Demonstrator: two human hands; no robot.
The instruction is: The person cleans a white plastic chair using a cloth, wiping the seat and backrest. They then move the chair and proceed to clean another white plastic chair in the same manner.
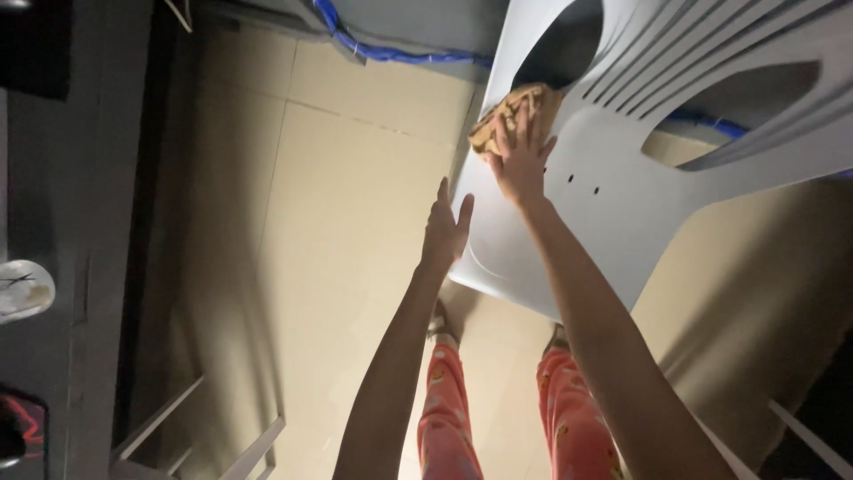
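**No packages, labels, signs or screens**

We see no package, label, sign or screen anywhere around the white plastic chair (pixel 613 204). Its seat and slatted back bear no sticker or tag that we can make out, and the dim surroundings of the chair show none either.
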